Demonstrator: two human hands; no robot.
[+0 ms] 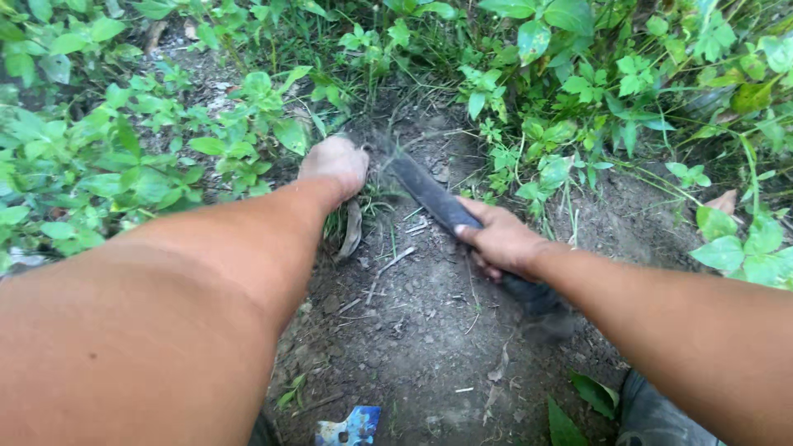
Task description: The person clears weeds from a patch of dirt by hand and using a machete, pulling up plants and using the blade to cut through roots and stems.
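Blade [425, 192] — long, dark and flat — lies low over the bare soil [413, 339], slanting from the right hand [500, 241] up and leftward toward the weeds [248, 132]; its far tip is blurred near the left hand [333, 165]. Right hand is wrapped tight round the near end of the blade, thumb laid along the top, fingers curled under and mostly hidden. Left hand is closed into a fist at the edge of the weeds, just beside the blade's tip; it seems to clutch a tuft of grass [351, 216] that hangs below it, though what sits inside the fist cannot be told. Both bare forearms reach in from the lower corners. Soil is dark, strewn with small twigs and dry bits. Green leafy plants crowd the top, left and right edges. A blue scrap [351, 428] lies on the ground at the bottom edge — near it, at the lower right, a dark boot [652, 417] and some loose green leaves [578, 409]
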